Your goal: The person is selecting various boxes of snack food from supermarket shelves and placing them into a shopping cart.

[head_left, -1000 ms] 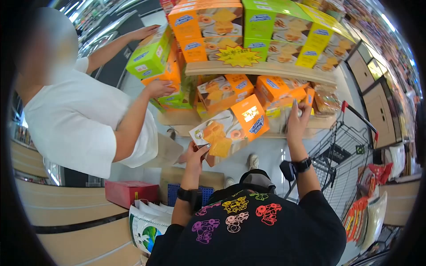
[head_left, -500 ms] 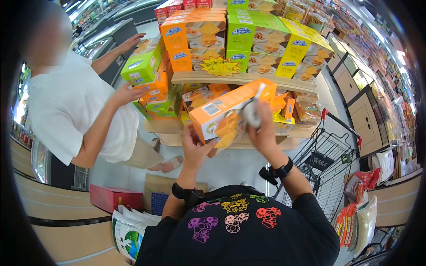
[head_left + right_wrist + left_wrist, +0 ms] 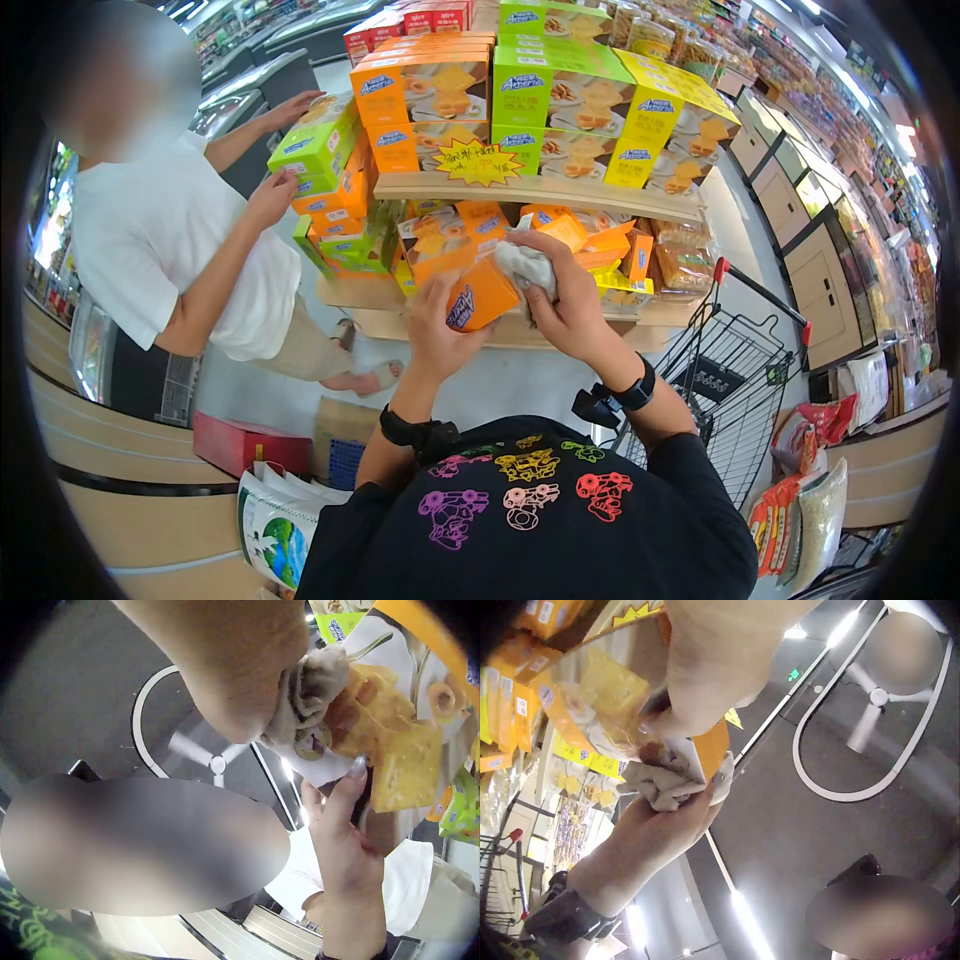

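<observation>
My left hand [image 3: 440,330] grips an orange cracker box [image 3: 487,297] in front of the shelf, its narrow orange end turned up toward the head camera. In the right wrist view, the left thumb lies across the printed face of the box [image 3: 409,761], which pictures yellow crackers. A crumpled greyish-white cloth [image 3: 525,268] is bunched in my right hand [image 3: 575,305], at the far edge of the box. The left wrist view has the cloth [image 3: 656,784] against a corner of the box, with the right fingers curled beneath it.
Orange, green and yellow boxes [image 3: 565,95] are stacked on the upper shelf [image 3: 560,192]; more lie below it. At the left, a person in a white shirt [image 3: 190,240] handles a green box [image 3: 315,145]. A shopping cart [image 3: 710,370] stands right, a red box [image 3: 250,443] lower left.
The right hand has come from the shelf to the held box with the cloth. The left hand has turned the box from its broad face to an end. The other person's near hand has lowered, then risen.
</observation>
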Demonstrator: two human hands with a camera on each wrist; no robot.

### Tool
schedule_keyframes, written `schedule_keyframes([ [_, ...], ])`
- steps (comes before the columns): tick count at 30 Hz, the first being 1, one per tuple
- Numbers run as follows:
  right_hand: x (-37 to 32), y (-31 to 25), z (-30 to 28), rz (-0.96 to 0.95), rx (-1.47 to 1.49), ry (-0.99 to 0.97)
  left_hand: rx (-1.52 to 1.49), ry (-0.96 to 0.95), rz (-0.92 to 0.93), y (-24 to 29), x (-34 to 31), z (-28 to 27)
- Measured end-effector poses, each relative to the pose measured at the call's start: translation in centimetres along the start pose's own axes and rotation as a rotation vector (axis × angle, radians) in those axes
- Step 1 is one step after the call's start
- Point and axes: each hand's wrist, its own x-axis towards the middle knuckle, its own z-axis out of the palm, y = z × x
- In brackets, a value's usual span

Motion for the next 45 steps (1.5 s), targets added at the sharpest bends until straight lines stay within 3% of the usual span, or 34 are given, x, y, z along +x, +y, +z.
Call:
schedule_keyframes([
  [3,0.1,0.6,-1.3,-0.181,-0.105,-0.012,-0.092,-0.031,-0.027,1.0,0.3,-0.3],
  [10,-2.6,6.8,-4.5,0.283,-0.136,-0.066,-0.101,-0.137,-0.028,2.9,1.2,-2.9],
  [13,-3.8,6.0,-4.1,0.143,-0.002,-0.143,-0.103,-0.185,-0.047,2.7,1.4,-2.9],
  [17,-3.3,3.9,-4.0,0.019,-0.141,-0.234,-0.049,-0.268,-0.047,3.2,1.8,-2.2],
  [23,-4.6,7.6,-4.3,0.136,0.029,-0.301,0.021,-0.492,-0.005,3.5,2.6,-0.8],
  [26,-5.7,9.7,-4.0,0.245,0.174,-0.158,0.116,-0.377,-0.052,4.4,3.4,-0.6],
  [29,-7.0,11.2,-3.7,0.502,0.544,-0.015,0.107,-0.169,-0.126,3.4,3.5,-0.1],
  [32,-7.3,10.9,-3.4,0.590,0.695,-0.051,-0.779,-0.195,-0.326,1.0,1.2,3.4],
  [35,-7.7,11.7,-2.4,0.367,0.451,0.064,-0.729,-0.122,-0.518,0.1,0.4,3.8],
  [36,-7.3,11.3,-2.6,0.336,0.280,0.145,-0.689,-0.108,-0.498,0.3,0.3,3.8],
  [39,-6.3,11.1,-4.9,0.507,0.329,0.453,-0.445,-0.101,-0.379,1.0,0.5,3.6],
  [41,-4.8,10.0,-5.6,0.402,0.087,0.496,-0.126,-0.142,-0.219,1.8,0.5,4.0],
  [42,-4.2,9.4,-6.0,0.354,-0.040,0.515,-0.031,-0.128,-0.139,1.5,0.0,4.9],
  [44,-3.1,8.2,-5.4,0.097,-0.441,0.283,0.009,-0.155,-0.065,2.0,-0.3,5.6],
  [45,-2.8,7.2,-4.6,0.122,-0.397,0.207,0.031,-0.171,-0.025,2.3,-0.5,5.9],
])
